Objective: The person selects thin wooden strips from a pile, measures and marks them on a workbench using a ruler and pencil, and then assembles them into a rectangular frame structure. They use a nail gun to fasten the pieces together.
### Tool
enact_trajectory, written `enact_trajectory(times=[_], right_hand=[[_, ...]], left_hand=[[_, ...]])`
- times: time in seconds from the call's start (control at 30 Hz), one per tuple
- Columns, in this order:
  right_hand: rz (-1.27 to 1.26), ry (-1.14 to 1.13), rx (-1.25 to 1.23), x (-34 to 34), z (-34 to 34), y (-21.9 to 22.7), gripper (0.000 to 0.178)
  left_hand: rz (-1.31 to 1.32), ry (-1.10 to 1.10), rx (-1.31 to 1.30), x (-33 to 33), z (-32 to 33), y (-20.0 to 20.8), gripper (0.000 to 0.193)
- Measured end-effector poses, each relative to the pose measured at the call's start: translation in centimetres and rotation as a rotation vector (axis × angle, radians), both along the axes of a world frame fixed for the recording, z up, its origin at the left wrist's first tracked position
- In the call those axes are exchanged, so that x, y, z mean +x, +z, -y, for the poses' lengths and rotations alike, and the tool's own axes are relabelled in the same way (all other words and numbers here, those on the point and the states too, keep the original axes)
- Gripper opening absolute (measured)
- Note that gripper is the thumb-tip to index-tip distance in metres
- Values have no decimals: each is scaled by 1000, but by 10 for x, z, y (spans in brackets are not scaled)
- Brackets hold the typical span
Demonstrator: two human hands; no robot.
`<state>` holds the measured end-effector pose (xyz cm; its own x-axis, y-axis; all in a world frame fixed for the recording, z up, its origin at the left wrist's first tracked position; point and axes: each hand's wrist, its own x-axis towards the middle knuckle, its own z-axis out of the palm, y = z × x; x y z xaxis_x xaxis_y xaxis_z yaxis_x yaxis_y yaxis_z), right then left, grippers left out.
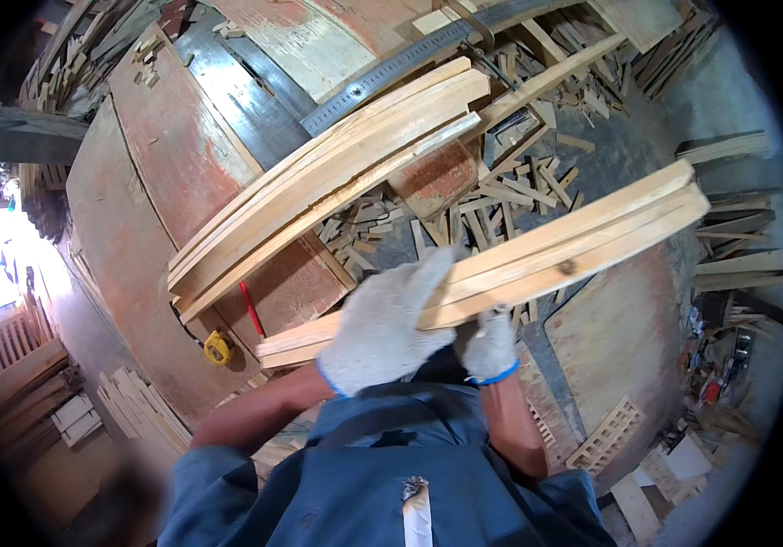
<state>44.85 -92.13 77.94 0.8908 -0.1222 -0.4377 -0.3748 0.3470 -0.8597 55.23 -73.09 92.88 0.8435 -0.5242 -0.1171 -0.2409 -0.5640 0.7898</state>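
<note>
Two or so long pale wooden boards [578, 239], lying side by side, slant across in front of my body, their right end higher in the picture. My left hand [387, 324], in a grey-white knit glove, is closed over them left of their middle, its thumb along the top. At their near edge my right hand [492, 348], in a similar glove with a blue cuff, grips from below; some of its fingers are hidden under the wood. Beyond my hands, a stack of similar boards [337, 173] rests on the workbench [168, 173].
A metal straightedge [409, 71] lies behind the stack, beside a steel plate [236, 91]. A yellow tape measure [219, 347] and a red stick-like tool [252, 310] are at left. Wood offcuts [537, 182] litter the floor; more planks [738, 264] are piled at right.
</note>
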Motion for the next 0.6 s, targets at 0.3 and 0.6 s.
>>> enact_trajectory(times=[0.3, 0.6], right_hand=[[133, -396, 159, -3, 173, 55, 99], [-48, -613, -441, -68, 354, 56, 65]], left_hand=[[296, 69, 298, 30, 24, -20, 93], [170, 195, 555, 121, -131, -91, 96]])
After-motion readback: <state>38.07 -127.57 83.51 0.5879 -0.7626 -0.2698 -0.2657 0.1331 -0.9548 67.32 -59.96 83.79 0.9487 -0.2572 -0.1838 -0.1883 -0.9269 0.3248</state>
